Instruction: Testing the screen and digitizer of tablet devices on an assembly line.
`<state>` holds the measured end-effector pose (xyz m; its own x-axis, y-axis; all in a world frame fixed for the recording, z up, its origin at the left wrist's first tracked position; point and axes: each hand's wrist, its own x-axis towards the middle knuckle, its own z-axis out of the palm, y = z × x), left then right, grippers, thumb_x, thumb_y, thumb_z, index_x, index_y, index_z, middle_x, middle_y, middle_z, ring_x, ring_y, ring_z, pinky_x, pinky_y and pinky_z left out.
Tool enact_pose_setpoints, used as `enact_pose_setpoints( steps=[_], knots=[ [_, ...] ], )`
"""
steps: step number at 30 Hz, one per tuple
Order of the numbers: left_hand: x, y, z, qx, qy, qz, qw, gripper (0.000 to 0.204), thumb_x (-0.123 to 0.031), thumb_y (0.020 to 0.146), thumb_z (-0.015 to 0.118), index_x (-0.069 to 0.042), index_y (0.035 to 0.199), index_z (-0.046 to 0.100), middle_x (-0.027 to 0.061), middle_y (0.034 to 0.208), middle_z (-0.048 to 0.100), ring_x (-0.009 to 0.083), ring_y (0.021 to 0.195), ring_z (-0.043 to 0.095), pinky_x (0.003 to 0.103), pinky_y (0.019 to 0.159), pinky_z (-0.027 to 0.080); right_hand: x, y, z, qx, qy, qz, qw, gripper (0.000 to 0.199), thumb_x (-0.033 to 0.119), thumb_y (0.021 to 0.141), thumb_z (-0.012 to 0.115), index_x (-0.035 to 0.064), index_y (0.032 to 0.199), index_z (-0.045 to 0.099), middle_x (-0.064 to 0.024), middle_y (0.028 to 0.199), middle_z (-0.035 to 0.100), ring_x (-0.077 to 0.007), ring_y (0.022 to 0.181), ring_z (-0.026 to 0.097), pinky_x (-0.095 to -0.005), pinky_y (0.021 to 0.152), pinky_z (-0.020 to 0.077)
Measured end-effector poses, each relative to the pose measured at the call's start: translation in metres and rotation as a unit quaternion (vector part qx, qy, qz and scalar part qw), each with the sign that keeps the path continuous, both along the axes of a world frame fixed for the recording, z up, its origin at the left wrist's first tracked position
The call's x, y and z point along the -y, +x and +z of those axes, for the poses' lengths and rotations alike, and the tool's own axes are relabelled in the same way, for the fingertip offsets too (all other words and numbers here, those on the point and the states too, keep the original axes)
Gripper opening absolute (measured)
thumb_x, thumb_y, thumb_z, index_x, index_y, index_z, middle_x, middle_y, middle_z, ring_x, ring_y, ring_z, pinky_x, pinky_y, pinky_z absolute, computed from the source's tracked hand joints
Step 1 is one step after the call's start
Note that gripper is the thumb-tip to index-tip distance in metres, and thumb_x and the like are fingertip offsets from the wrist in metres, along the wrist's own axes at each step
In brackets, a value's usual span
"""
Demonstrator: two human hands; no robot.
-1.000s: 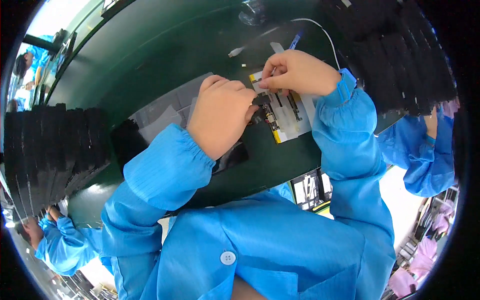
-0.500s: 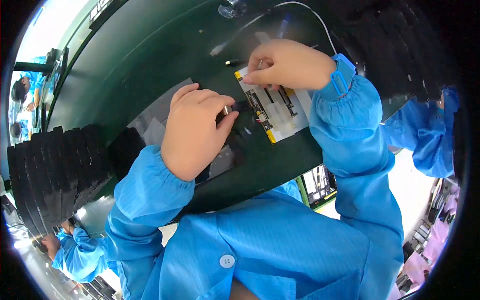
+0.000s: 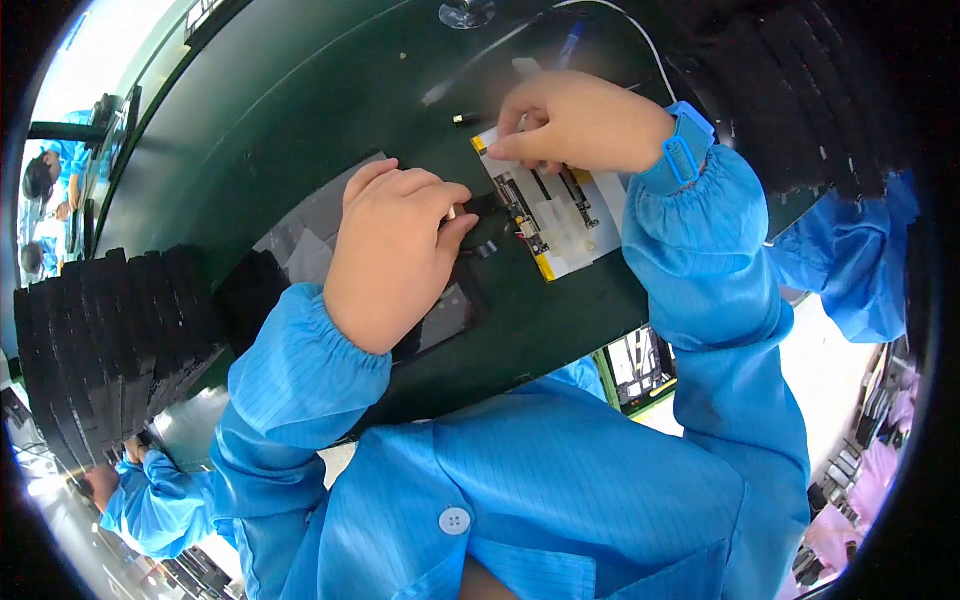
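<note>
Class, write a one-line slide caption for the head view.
Left hand and right hand work on a white circuit panel on a dark green bench.

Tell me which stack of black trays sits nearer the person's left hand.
The stack of black trays at the table's left edge, beside the left hand. The other stack stands far right, behind the right hand.

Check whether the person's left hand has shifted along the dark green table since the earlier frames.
Cannot tell: the head camera itself moved. Against the white and yellow circuit panel, the left hand keeps its place at the panel's left edge.
</note>
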<state>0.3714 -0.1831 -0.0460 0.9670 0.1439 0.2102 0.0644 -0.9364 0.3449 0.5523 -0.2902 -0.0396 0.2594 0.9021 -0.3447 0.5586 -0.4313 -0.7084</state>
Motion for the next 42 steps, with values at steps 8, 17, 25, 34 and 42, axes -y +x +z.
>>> enact_pose_setpoints(
  steps=[8,17,25,34,42],
  knots=[
    [-0.001,-0.001,-0.002,0.004,0.010,-0.003,1.000,0.015,-0.010,0.071,0.067,-0.006,0.085,0.065,0.0084,0.078,0.061,0.0256,0.080,0.059,0.041,0.092,0.039,-0.001,-0.001,-0.002,0.002,-0.003,-0.004,1.000,0.031,0.033,0.082,0.062,0.0027,0.088,0.062,-0.0059,0.074,0.061,-0.0114,0.060,0.055,-0.0260,0.055,0.0457],
    [-0.002,0.000,-0.004,0.012,0.009,-0.003,1.000,0.015,-0.010,0.071,0.067,-0.007,0.086,0.065,0.0087,0.079,0.062,0.0262,0.081,0.058,0.041,0.092,0.039,-0.001,-0.001,-0.003,0.007,0.008,-0.011,1.000,0.031,0.034,0.082,0.062,0.0036,0.087,0.062,-0.0060,0.073,0.060,-0.0113,0.060,0.055,-0.0259,0.055,0.0458],
    [-0.001,-0.001,-0.005,0.017,-0.003,0.003,1.000,0.014,-0.010,0.072,0.067,-0.007,0.086,0.065,0.0084,0.080,0.062,0.0260,0.081,0.058,0.041,0.092,0.039,0.000,-0.003,0.004,0.029,0.004,0.014,0.999,0.027,0.028,0.078,0.065,0.0028,0.088,0.062,-0.0060,0.068,0.058,-0.0124,0.058,0.054,-0.0261,0.051,0.0433],
    [0.002,0.006,-0.006,0.009,0.027,-0.001,1.000,0.015,-0.011,0.069,0.069,-0.007,0.082,0.063,0.0074,0.077,0.060,0.0255,0.079,0.058,0.040,0.090,0.038,0.002,0.001,-0.002,0.071,0.035,0.042,0.996,0.028,0.021,0.072,0.071,0.0021,0.090,0.061,-0.0072,0.067,0.058,-0.0147,0.060,0.054,-0.0274,0.054,0.0431],
    [0.005,0.016,-0.014,0.012,0.035,-0.038,0.999,0.015,-0.012,0.069,0.069,-0.007,0.082,0.064,0.0084,0.077,0.059,0.0264,0.078,0.057,0.040,0.085,0.039,0.003,0.002,-0.002,0.043,0.030,0.040,0.998,0.029,0.017,0.070,0.073,0.0018,0.091,0.060,-0.0065,0.067,0.057,-0.0135,0.060,0.053,-0.0272,0.054,0.0424]
  ],
)
